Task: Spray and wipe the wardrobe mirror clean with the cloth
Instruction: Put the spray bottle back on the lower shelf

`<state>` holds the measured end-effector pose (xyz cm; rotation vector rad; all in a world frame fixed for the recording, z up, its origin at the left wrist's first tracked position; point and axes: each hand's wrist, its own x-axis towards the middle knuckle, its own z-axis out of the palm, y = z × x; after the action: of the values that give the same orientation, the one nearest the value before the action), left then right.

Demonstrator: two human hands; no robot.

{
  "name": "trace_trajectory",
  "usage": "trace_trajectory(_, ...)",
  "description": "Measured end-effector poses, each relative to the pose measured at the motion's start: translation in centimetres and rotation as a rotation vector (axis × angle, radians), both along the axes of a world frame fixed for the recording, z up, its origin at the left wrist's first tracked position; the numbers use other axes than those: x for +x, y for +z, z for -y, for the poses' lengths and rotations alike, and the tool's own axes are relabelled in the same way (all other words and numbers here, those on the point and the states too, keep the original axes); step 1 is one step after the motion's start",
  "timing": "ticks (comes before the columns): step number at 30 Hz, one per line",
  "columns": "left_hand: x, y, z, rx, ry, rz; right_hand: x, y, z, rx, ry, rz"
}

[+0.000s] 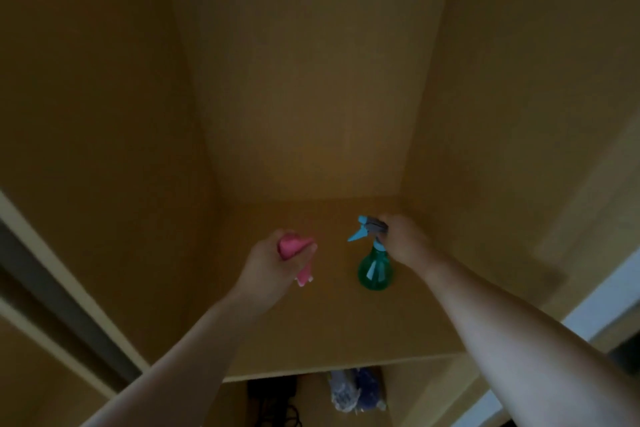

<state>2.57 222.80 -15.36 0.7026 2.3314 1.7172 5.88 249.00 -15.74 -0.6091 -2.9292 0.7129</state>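
You have nothing to read here. The spray bottle [375,272] shows a pale streak on its green body, but it is too blurred to tell whether that is a label, and no letters or numbers come through. The pink cloth [294,246] carries no mark you can make out. The whole view is dim and soft, so any fine print is lost.

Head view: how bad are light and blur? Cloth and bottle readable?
Head view: dim, yellowish light inside the wardrobe; soft all over, right edge smeared; wide-angle bends straight edges. Pink cloth in the left hand and green spray bottle in the right hand read by colour.
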Motion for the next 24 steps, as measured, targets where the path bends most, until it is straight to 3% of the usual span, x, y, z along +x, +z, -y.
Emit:
trace_trajectory(12,7.7,3.3,0.5,-0.027,0.303,-0.013,5.2,6.6,4.2,-0.066,0.519,-0.289)
trace_trajectory(24,16.9,4.8,12.3,0.03,0.441,-0.076,12.0,8.7,17.3,-0.431,0.938,-0.307)
